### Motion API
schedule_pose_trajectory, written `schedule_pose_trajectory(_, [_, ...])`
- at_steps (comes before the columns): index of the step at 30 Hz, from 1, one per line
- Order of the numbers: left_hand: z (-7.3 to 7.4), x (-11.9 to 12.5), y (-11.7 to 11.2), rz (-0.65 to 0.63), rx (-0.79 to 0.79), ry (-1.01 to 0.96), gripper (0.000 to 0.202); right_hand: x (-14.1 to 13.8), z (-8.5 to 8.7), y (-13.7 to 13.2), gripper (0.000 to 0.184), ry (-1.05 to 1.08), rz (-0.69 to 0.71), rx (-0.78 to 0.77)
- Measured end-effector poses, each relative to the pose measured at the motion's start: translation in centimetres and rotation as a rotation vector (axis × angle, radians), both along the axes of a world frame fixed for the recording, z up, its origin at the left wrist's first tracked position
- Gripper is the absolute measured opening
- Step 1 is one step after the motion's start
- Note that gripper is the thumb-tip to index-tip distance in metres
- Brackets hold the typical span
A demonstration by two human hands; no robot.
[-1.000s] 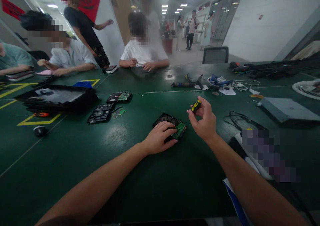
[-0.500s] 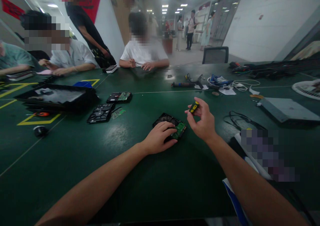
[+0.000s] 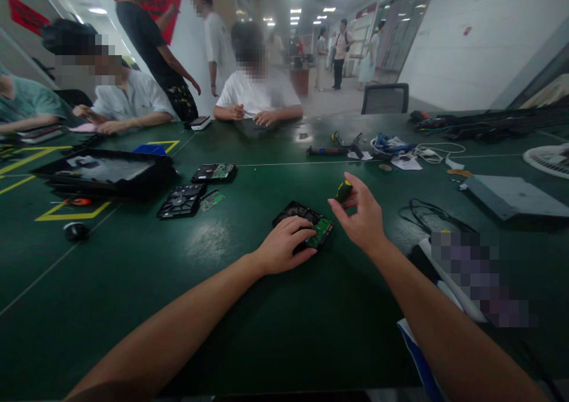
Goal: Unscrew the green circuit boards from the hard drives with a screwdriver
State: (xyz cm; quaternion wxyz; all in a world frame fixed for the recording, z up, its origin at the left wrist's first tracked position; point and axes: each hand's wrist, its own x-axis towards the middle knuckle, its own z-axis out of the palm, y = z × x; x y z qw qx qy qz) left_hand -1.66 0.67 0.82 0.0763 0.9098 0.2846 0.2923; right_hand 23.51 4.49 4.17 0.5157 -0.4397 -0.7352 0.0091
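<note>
green and black, the hard drive (image 3: 326,229) lies flat on the dark green table (image 3: 213,337), straight in front of the worker; i'll call it the centre of the dial, with twelve pointing away from them. the left hand (image 3: 288,245) rests over it, palm down, fingers loosely spread rather than closed, covering much of the middle. between two and three o'clock, the right hand (image 3: 358,209) is held up above the table, pinching a yellow-and-black tool handle (image 3: 344,191) between thumb and fingers; from here i can't make out its tip, and it looks clear of the drive.

out towards ten sits a loose circuit board (image 3: 212,200), beside a black drive casing (image 3: 180,201), with another drive (image 3: 216,172) just beyond. further that way stands a black tray (image 3: 104,190). at three, well apart, there's a flat grey metal box (image 3: 518,194), and nearer in, a black cable (image 3: 413,215). blue and white wires (image 3: 391,145) lie tangled towards one. a person in white (image 3: 258,96) sits across the table, near twelve.
</note>
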Motion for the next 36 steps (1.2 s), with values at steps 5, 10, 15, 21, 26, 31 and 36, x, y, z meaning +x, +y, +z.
schedule_pose_trajectory(5, [-0.07, -0.04, 0.03, 0.002, 0.005, 0.001, 0.04, -0.11, 0.17, -0.1, 0.069, 0.026, 0.049, -0.015])
schedule_pose_trajectory(10, [-0.18, -0.05, 0.07, 0.0, 0.001, 0.0, 0.041, -0.19, 0.41, -0.15, 0.064, 0.02, -0.034, 0.061])
schedule_pose_trajectory(15, [-0.22, -0.03, 0.05, 0.002, -0.007, -0.003, 0.042, -0.27, 0.34, -0.21, 0.066, 0.012, 0.038, 0.04])
schedule_pose_trajectory(21, [0.1, -0.03, -0.22, 0.013, -0.015, -0.009, 0.044, -0.22, 0.14, -0.13, 0.062, 0.022, -0.028, 0.067])
schedule_pose_trajectory(26, [-0.01, 0.0, -0.16, 0.035, -0.005, -0.007, 0.05, -0.31, 0.26, -0.21, 0.06, 0.036, 0.003, 0.067])
schedule_pose_trajectory(31, [-0.05, -0.04, -0.14, 0.048, -0.018, -0.019, 0.056, -0.36, 0.48, -0.3, 0.061, 0.036, -0.055, 0.084])
schedule_pose_trajectory(36, [-0.05, 0.0, -0.18, 0.061, -0.022, -0.019, 0.059, -0.44, 0.67, -0.53, 0.06, 0.005, -0.007, 0.086])
